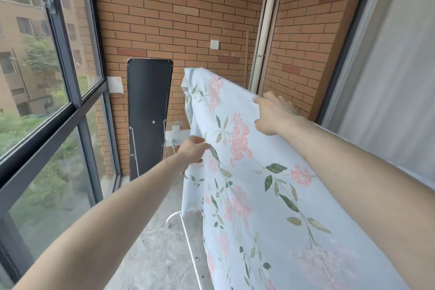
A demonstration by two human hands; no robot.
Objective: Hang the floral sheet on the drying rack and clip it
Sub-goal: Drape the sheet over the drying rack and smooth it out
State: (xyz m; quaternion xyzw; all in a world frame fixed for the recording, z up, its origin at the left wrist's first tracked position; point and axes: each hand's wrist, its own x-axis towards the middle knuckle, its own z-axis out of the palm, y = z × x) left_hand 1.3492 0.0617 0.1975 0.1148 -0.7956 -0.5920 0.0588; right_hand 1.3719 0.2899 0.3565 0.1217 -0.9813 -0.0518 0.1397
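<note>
Floral sheet (pixel 254 172): draped over the drying rack (pixel 186 231) (only its white foot shows), centre to lower right of frame. Your left hand (pixel 194 149) pinches its near edge; your right hand (pixel 274 113) grips the top fold.

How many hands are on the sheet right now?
2. The left hand pinches the floral sheet at its near left edge; the right hand grips its top edge, farther up. No clips show.
</note>
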